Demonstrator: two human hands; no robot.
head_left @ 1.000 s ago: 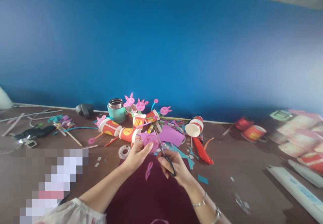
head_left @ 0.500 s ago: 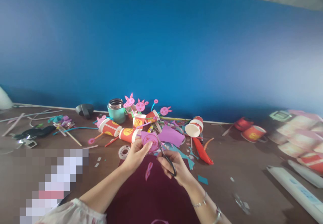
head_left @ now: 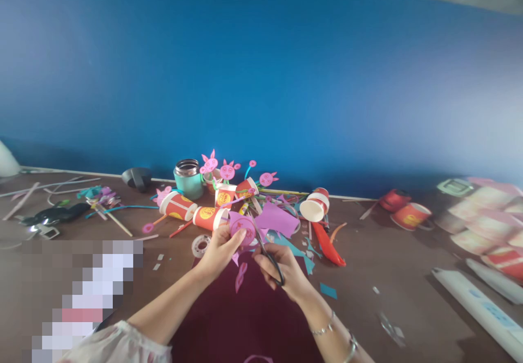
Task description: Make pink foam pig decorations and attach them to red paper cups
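Note:
My left hand (head_left: 218, 251) pinches a pink paper cut-out (head_left: 243, 228), a round piece with a drawn face, just above the table. My right hand (head_left: 281, 267) grips black-handled scissors (head_left: 265, 251), whose blades point up at the cut-out's right edge. A small pink paper scrap (head_left: 241, 277) lies below the hands on a dark maroon sheet (head_left: 249, 314). Both hands are closed around what they hold.
Behind the hands lie several red paper cups (head_left: 177, 206), pink animal faces on sticks (head_left: 227, 171), a teal metal jar (head_left: 188, 179), a tape roll (head_left: 201, 246), purple paper (head_left: 278, 218) and blue scraps (head_left: 328, 291). More cups (head_left: 411, 216) crowd the right side. A blue wall (head_left: 261, 79) backs the table.
The cut-out has turned slightly in my left hand and a small pink sliver now hangs below it by the scissors. Both hands stay in nearly the same place.

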